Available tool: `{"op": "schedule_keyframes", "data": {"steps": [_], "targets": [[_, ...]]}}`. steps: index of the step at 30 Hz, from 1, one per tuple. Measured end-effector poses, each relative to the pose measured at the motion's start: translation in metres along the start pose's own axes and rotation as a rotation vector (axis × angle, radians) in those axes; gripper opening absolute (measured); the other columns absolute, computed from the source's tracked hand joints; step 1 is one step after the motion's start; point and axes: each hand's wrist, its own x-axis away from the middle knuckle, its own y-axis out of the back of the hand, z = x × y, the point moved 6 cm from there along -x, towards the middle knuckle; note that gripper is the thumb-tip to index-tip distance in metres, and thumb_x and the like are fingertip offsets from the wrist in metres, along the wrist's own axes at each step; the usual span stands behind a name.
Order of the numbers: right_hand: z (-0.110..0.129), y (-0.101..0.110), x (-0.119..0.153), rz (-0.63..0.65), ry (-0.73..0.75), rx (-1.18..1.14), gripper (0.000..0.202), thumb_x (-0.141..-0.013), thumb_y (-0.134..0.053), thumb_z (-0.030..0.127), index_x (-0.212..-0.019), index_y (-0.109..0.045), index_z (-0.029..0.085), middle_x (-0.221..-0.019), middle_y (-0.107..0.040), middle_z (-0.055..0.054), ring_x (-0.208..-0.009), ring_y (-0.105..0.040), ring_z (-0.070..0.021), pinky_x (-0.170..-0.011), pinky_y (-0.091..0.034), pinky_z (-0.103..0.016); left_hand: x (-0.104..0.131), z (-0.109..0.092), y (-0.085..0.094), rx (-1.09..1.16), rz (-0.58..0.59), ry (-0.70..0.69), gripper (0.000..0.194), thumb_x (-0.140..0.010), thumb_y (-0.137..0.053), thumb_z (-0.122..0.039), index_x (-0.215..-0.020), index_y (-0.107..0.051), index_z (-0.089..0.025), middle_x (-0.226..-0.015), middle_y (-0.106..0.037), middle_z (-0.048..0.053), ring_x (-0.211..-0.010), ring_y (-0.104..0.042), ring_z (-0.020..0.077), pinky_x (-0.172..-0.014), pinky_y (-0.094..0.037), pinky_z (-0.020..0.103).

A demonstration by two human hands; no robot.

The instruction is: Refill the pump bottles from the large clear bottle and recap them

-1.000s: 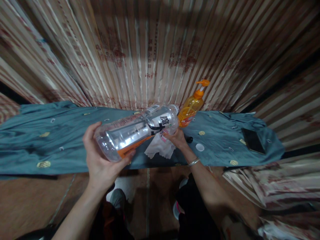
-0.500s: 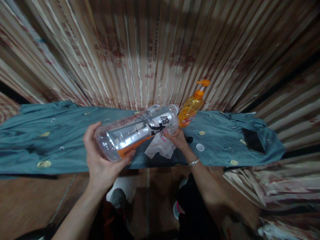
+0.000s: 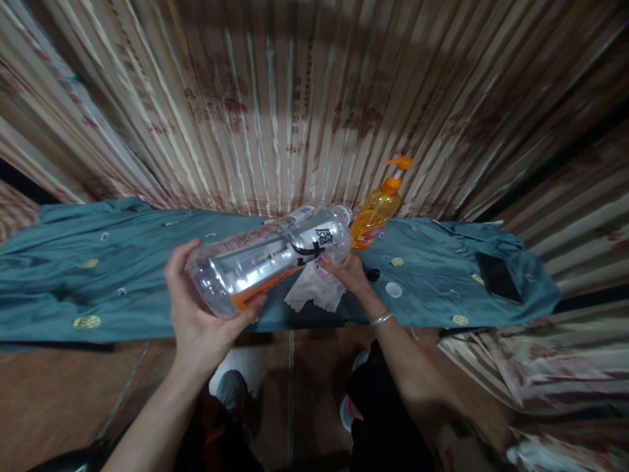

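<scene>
A large clear plastic bottle (image 3: 265, 259) with a silver and orange label lies tilted in the air between my hands. My left hand (image 3: 201, 321) wraps around its base. Near the neck, my right hand (image 3: 348, 269) grips the bottle's other end, with its fingers partly hidden behind it. Under the bottle, close to my right hand, a white cloth or tissue (image 3: 317, 292) shows; whether that hand also touches it I cannot tell. Just beyond the bottle's neck stands an orange pump bottle (image 3: 376, 213) with yellow-orange liquid.
A teal patterned cloth (image 3: 137, 269) covers the long surface. On its right lie a black phone (image 3: 498, 276), a white round cap (image 3: 393, 290) and a small black object (image 3: 373, 275). Striped curtains (image 3: 275, 98) hang behind. Below are a tiled floor and my feet.
</scene>
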Motion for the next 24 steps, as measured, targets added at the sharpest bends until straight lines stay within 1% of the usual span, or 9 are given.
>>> {"op": "schedule_keyframes", "data": {"steps": [4,7,13,19,24], "targets": [[-0.0026,-0.0010,-0.0016,-0.014,0.021,0.001,0.032,-0.073,-0.089,0.040,-0.097,-0.077,0.023,-0.099,-0.086,-0.011,-0.099,-0.084,-0.0353,-0.092,-0.070,-0.048,-0.0001,-0.0017,-0.0005,0.001,0.010,0.011,0.100,-0.061,-0.099,-0.055,-0.151,-0.060,-0.038,-0.142,-0.061,0.009,-0.122,-0.065,0.0372,-0.112,-0.057,0.061],[-0.0033,-0.0015,-0.0020,-0.020,0.021,0.002,0.029,-0.073,-0.089,0.038,-0.096,-0.078,0.023,-0.098,-0.086,-0.010,-0.098,-0.084,-0.0346,-0.091,-0.070,-0.048,-0.0001,-0.0025,0.0000,-0.009,0.011,0.006,0.101,-0.059,-0.099,-0.055,-0.151,-0.060,-0.039,-0.142,-0.061,0.009,-0.122,-0.065,0.0381,-0.112,-0.057,0.062],[-0.0001,-0.0009,-0.0009,-0.009,0.035,-0.009,0.030,-0.074,-0.089,0.038,-0.096,-0.078,0.022,-0.101,-0.087,-0.013,-0.099,-0.084,-0.0354,-0.093,-0.069,-0.050,-0.0005,-0.0032,0.0000,-0.017,0.017,-0.012,0.100,-0.061,-0.098,-0.056,-0.152,-0.059,-0.039,-0.140,-0.061,0.008,-0.121,-0.065,0.0367,-0.110,-0.058,0.060],[-0.0010,-0.0011,-0.0004,-0.030,-0.001,-0.010,0.034,-0.072,-0.090,0.036,-0.101,-0.078,0.021,-0.104,-0.087,-0.012,-0.102,-0.084,-0.0343,-0.095,-0.069,-0.049,-0.0007,-0.0034,-0.0010,-0.016,0.017,-0.012,0.101,-0.063,-0.098,-0.056,-0.154,-0.058,-0.038,-0.142,-0.061,0.010,-0.123,-0.064,0.0374,-0.110,-0.058,0.061],[-0.0028,-0.0014,-0.0018,-0.020,-0.005,0.013,0.031,-0.073,-0.090,0.038,-0.096,-0.077,0.022,-0.098,-0.086,-0.011,-0.098,-0.084,-0.0352,-0.094,-0.069,-0.050,-0.0005,-0.0046,-0.0008,-0.015,0.011,-0.022,0.101,-0.061,-0.098,-0.056,-0.152,-0.059,-0.041,-0.141,-0.062,0.008,-0.119,-0.065,0.0373,-0.108,-0.059,0.062]]}}
